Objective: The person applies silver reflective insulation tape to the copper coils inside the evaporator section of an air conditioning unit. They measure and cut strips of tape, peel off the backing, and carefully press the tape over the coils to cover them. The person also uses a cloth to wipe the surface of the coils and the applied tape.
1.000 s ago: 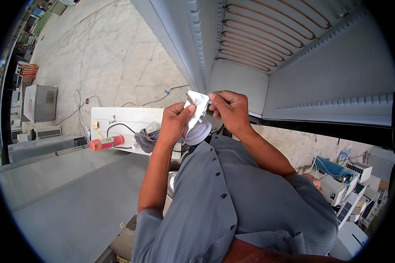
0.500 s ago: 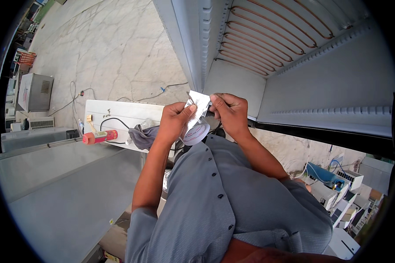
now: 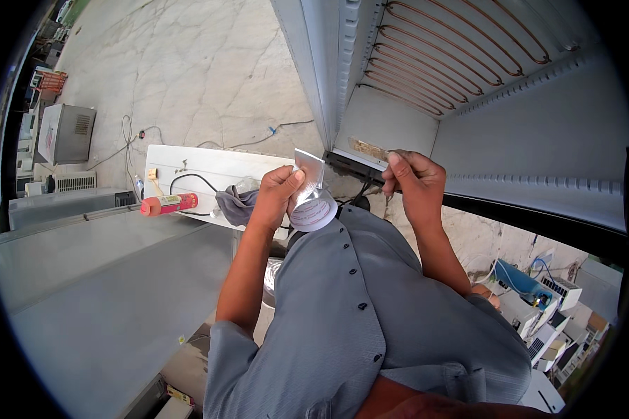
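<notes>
Left hand (image 3: 276, 195) holds a roll of silvery tape (image 3: 312, 208) at chest height, grip closed around its side, a loose flap of tape sticking up above the thumb; right hand (image 3: 412, 183) apart from the roll, raised near the open white cabinet (image 3: 426, 133), fingers pinched on something thin (cannot tell what); behind the roll, a white bench (image 3: 203, 167) carries a red tube (image 3: 168, 204), black cable and grey cloth (image 3: 234, 204).

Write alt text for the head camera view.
A person's left hand holds a roll of silver foil tape while the right hand pulls a strip toward an open white appliance cabinet lined with copper tubing; a red can lies nearby.
</notes>
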